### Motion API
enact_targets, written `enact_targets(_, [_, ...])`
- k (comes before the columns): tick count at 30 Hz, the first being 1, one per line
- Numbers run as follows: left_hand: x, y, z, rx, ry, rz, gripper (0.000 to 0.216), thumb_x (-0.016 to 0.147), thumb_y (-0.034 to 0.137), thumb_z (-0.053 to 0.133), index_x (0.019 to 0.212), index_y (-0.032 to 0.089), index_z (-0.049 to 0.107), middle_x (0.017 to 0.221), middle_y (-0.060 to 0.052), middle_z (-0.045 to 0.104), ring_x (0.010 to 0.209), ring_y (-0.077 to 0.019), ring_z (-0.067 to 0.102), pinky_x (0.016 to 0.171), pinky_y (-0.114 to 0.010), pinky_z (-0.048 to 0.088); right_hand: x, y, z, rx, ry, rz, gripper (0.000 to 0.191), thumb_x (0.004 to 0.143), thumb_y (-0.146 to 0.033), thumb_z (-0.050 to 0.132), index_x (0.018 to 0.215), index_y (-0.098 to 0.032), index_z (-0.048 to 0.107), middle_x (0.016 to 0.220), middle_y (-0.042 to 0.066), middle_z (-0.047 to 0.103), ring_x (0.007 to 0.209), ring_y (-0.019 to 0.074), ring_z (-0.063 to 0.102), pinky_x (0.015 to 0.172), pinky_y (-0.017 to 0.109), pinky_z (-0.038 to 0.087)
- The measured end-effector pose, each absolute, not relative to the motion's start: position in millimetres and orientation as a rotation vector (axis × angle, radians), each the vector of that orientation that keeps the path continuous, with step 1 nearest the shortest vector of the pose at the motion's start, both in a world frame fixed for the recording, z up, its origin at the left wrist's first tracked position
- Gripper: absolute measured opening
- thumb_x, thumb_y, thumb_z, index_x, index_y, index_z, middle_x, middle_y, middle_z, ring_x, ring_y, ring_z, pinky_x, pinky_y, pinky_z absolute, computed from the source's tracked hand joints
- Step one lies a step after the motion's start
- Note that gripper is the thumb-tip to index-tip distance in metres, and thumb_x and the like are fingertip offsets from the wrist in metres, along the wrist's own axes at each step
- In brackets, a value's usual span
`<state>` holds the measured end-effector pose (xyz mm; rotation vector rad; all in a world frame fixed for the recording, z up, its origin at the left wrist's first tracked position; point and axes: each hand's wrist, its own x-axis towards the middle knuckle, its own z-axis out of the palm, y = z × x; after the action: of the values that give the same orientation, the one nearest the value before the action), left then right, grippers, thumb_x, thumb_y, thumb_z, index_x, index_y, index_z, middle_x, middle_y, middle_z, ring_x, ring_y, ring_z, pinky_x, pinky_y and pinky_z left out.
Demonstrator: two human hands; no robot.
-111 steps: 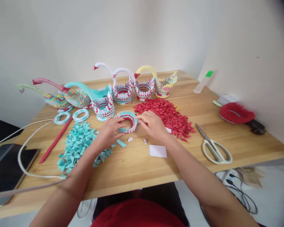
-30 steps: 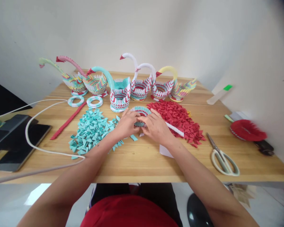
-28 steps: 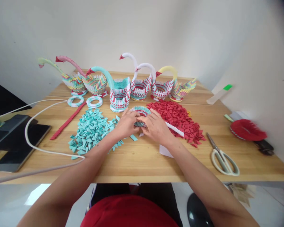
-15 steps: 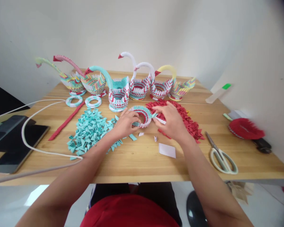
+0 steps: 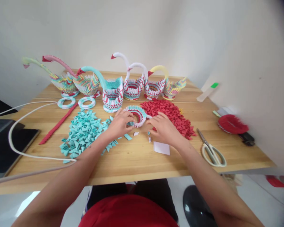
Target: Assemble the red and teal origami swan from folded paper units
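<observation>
so, the left hand (image 5: 119, 124) is gripping a paper ring (image 5: 140, 113) on the table (image 5: 130, 164); the right hand (image 5: 163, 128) is hanging just beside it, fingers parted; several rows are standing, seemingly part-built; red pieces (image 5: 171, 115) and teal pieces (image 5: 82, 132) are lying loose.

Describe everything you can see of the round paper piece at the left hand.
The round paper piece is a low ring of many small folded units, paper by the look of it. Pale turquoise and white points line its rim, with red bands showing on the inner wall. It appears to sit roughly level on the wooden table, open in the middle. The fingers of the left hand grip its near left side and hide part of it.
</observation>
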<state>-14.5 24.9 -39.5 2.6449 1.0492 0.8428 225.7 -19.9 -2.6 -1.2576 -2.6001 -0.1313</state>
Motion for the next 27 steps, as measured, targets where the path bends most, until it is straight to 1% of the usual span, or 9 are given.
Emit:
enact_targets(3, [-14.6, 24.7, -39.7, 2.636, 1.058, 0.843, 0.012, 0.078, 0.021, 0.067, 0.090, 0.021, 0.070, 0.107, -0.004, 0.066, 0.105, -0.0224, 0.059, 0.114, -0.051, 0.023, 216.0, -15.4, 6.4, -1.196, -2.540, -0.170, 0.029, 0.082, -0.014, 0.064, 0.110, -0.018, 0.061, 0.101, 0.008, 0.070, 0.100, 0.0247, 0.062, 0.108, 0.047, 0.033])
enact_targets(7, [-14.4, 23.5, -38.1, 2.622, 1.084, 0.794, 0.017, 0.080, 0.023, 0.066, 0.096, 0.024, 0.071, 0.108, -0.003, 0.066, 0.107, -0.0229, 0.058, 0.116, -0.055, 0.018, 202.1, -10.3, 3.6, -1.087, -2.591, -0.188, 0.044, 0.081, -0.013, 0.066, 0.123, -0.018, 0.055, 0.108, 0.010, 0.069, 0.105, 0.0262, 0.060, 0.108, 0.048, 0.034])
enact_targets(12, [-9.9, 18.2, -30.7, 2.698, 1.136, 0.765, 0.018, 0.080, 0.029, 0.069, 0.097, 0.024, 0.070, 0.110, -0.005, 0.066, 0.109, -0.0254, 0.056, 0.116, -0.057, 0.015, 197.3, -5.7, -3.4, -1.049, -2.621, -0.180, 0.047, 0.084, -0.008, 0.059, 0.129, -0.020, 0.051, 0.110, 0.009, 0.068, 0.104, 0.0256, 0.061, 0.107, 0.050, 0.035])
enact_targets(15, [-4.0, 14.9, -27.4, 2.745, 1.180, 0.758, 0.019, 0.078, 0.031, 0.072, 0.096, 0.025, 0.070, 0.105, -0.005, 0.066, 0.109, -0.0270, 0.055, 0.117, -0.057, 0.015, 197.8, -4.2, -4.8, -1.036, -2.623, -0.202, 0.051, 0.084, -0.008, 0.058, 0.133, -0.020, 0.047, 0.111, 0.008, 0.068, 0.106, 0.0254, 0.061, 0.109, 0.051, 0.035])
enact_targets(18, [1.1, 14.0, -27.2, 2.773, 1.212, 0.727, 0.022, 0.077, 0.031, 0.073, 0.098, 0.025, 0.072, 0.102, -0.006, 0.066, 0.109, -0.0277, 0.055, 0.117, -0.058, 0.016, 197.6, -3.4, -5.7, -1.025, -2.638, -0.218, 0.056, 0.085, -0.008, 0.057, 0.138, -0.020, 0.043, 0.114, 0.009, 0.067, 0.107, 0.0249, 0.061, 0.110, 0.051, 0.035])
enact_targets(22, [4.3, 15.1, -28.3, 2.784, 1.233, 0.724, 0.024, 0.078, 0.032, 0.072, 0.101, 0.025, 0.073, 0.102, -0.006, 0.066, 0.108, -0.0277, 0.056, 0.116, -0.057, 0.020, 196.7, -2.8, -6.8, -1.008, -2.650, -0.238, 0.060, 0.086, -0.006, 0.054, 0.143, -0.016, 0.038, 0.113, 0.011, 0.067, 0.106, 0.0247, 0.060, 0.110, 0.051, 0.035])
enact_targets(27, [6.0, 16.4, -27.5, 2.788, 1.261, 0.716, 0.024, 0.076, 0.032, 0.072, 0.098, 0.023, 0.074, 0.101, -0.008, 0.068, 0.107, -0.0296, 0.057, 0.115, -0.059, 0.022, 195.0, -1.6, -8.8, -0.977, -2.625, -0.206, 0.063, 0.087, -0.006, 0.052, 0.146, -0.018, 0.033, 0.111, 0.010, 0.068, 0.104, 0.0251, 0.061, 0.107, 0.053, 0.038])
